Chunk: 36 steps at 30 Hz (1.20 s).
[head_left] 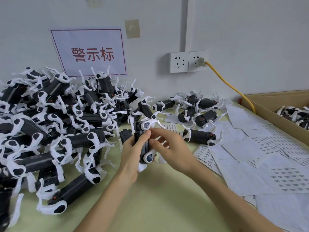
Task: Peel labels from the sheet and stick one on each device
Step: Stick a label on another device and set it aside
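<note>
My left hand [132,158] grips one black device with white folding arms [144,148], held upright above the table's middle. My right hand [168,148] reaches in from the right with curled fingers, its thumb and fingertips against the device's black body; any label there is too small to see. A big heap of the same devices [55,124] fills the left of the table. A smaller group of devices [199,113] lies behind my hands to the right. Label sheets [267,156] with small printed labels spread over the right side.
A cardboard box [267,104] holding more devices stands at the right edge. A yellow cable [230,86] runs from the wall socket [197,61] down behind the box. A red-bordered paper sign [90,52] hangs on the wall. The green table top [150,206] lies under my forearms.
</note>
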Tool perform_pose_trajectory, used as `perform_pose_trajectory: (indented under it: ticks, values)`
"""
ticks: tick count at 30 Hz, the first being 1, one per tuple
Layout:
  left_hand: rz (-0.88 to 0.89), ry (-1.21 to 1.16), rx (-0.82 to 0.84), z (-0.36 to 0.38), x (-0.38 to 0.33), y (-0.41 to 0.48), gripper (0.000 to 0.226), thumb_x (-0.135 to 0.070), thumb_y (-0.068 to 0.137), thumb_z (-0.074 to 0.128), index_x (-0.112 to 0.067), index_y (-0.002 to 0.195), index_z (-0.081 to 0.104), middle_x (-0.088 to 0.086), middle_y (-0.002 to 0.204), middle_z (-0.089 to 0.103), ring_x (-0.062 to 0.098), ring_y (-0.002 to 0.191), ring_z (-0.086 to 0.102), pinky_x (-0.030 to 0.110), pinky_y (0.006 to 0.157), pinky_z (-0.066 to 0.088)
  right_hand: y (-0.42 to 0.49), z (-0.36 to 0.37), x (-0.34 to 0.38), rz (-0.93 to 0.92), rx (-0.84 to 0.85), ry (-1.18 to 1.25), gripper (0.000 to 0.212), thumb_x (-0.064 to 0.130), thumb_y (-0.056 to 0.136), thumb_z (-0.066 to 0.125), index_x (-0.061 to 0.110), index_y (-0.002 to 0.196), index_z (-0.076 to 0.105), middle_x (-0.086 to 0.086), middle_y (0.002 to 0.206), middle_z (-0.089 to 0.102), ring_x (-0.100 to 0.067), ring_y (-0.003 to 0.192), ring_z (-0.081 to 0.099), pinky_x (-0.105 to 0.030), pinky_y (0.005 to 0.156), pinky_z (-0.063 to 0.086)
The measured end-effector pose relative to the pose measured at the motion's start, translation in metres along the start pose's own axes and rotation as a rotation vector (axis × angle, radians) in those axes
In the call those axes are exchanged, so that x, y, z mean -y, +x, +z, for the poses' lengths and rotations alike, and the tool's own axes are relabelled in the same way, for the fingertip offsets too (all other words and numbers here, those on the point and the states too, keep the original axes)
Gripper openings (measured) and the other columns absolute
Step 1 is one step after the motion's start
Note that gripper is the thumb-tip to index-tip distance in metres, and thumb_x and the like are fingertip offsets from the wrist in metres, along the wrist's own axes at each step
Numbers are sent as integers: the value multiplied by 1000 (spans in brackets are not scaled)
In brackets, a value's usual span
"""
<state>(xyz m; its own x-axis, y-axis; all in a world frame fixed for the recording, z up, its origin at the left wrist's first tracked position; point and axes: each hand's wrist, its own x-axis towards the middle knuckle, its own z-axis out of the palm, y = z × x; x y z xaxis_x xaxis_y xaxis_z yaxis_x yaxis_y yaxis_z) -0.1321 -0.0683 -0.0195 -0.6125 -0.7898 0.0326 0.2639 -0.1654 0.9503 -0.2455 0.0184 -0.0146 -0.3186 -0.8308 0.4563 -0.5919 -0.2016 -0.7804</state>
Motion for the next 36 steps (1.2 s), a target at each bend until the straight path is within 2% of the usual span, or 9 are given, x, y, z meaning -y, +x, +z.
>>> perform_pose_trajectory:
  ticks: [2,6,12,16,21,28,31,34,36]
  values:
    - [21,14,-26,0,3,1,16,-36,90,72,-23,86,81,5,88,77,20,80,74,32,68,59,-1,-1,0,-49,-26,-53,29,18,97,55,31,117,71,14,97,70,-11,80,64,-15,69,45]
    - [-27,-11,-52,0,1,4,37,-45,82,66,-9,88,73,12,75,68,27,71,68,36,73,55,0,-3,-3,-69,-146,-86,23,20,95,55,26,102,77,14,89,72,-14,80,66,-27,69,50]
    - [-118,-163,23,1,-3,3,29,-33,103,49,-10,88,60,1,64,58,21,58,70,31,54,57,1,-12,1,-89,-401,46,22,12,93,55,19,89,75,5,61,64,-10,58,62,-19,55,45]
    - [-135,-156,97,4,-1,0,22,-31,96,59,-11,87,62,0,68,63,15,59,68,32,59,58,4,-20,5,-44,-484,156,25,11,91,53,24,84,74,4,57,60,-14,55,59,-35,53,46]
    - [-150,-47,216,5,2,-4,19,-22,94,57,-3,94,56,8,75,63,20,63,69,33,58,59,5,-26,5,10,-559,243,25,13,89,52,21,81,74,-3,56,60,-18,54,55,-34,52,44]
    - [-158,-81,311,6,-1,-11,32,-40,84,66,-8,81,67,10,77,61,21,66,64,29,59,57,6,-27,3,7,-567,264,27,14,88,52,25,77,74,-3,56,59,-17,54,54,-31,50,43]
    - [-187,-124,334,6,-1,-12,31,-41,81,63,-12,76,71,11,77,62,24,68,63,37,62,59,6,-28,1,18,-547,271,26,16,88,53,25,78,74,-3,60,61,-15,58,56,-29,53,43]
    - [-234,-122,342,4,0,-10,33,-44,80,64,-11,79,71,13,81,61,33,83,58,45,68,60,8,-31,2,53,-442,293,22,25,88,54,22,85,76,3,76,69,-11,74,61,-26,67,45]
    - [-258,-122,340,1,0,-8,35,-44,79,65,-9,85,70,14,82,61,37,92,53,48,71,60,8,-34,2,80,-300,281,25,34,89,55,25,97,76,9,101,72,-7,95,65,-25,81,45]
